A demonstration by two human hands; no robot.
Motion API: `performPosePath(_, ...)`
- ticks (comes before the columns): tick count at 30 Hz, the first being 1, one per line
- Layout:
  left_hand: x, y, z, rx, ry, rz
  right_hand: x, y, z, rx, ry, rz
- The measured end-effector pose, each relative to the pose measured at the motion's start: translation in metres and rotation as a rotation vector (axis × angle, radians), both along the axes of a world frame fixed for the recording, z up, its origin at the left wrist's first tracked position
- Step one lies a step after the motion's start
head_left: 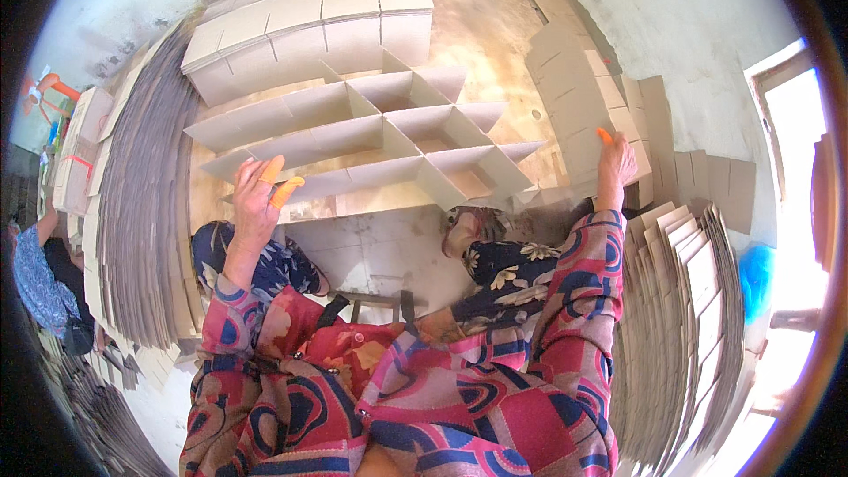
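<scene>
A partly slotted cardboard divider grid (389, 137) stands on the wooden table in front of me, its long strips crossed by shorter ones. My left hand (256, 203) is beside the near left end of the grid, its fingers bent but apart, with nothing visible in them. Orange finger covers sit on two of its digits. My right hand (616, 163) closes on the near end of a slotted cardboard strip (574, 97) at the table's right side. An orange cover shows on one digit there, while other fingers are partly hidden.
A stack of slotted cardboard strips (309, 31) lies behind the grid. Tall cardboard piles stand left (146, 185) and right (676, 327) of me. A stool (375, 305) is below the table's near edge. Another person (49, 278) is at far left; an orange fan (53, 93) stands beyond.
</scene>
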State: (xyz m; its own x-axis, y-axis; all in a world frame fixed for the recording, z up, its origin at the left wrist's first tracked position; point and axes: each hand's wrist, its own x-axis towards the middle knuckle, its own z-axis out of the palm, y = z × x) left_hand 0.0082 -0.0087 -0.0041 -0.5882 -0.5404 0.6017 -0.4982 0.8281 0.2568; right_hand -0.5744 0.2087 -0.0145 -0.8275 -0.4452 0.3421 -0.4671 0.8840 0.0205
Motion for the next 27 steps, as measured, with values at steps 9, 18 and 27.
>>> performPosePath(9, -0.001, 0.004, 0.006, 0.006, 0.042, 0.008, 0.051, -0.011, 0.073, -0.572, 0.109, 0.217)
performPosePath(18, -0.029, -0.001, -0.001, 0.044, -0.043, -0.111, 0.225, -0.061, 0.117, -0.797, -0.439, 0.733)
performPosePath(27, -0.027, -0.008, -0.036, 0.144, -0.036, -0.165, 0.315, -0.099, 0.115, -0.42, -0.786, 1.153)
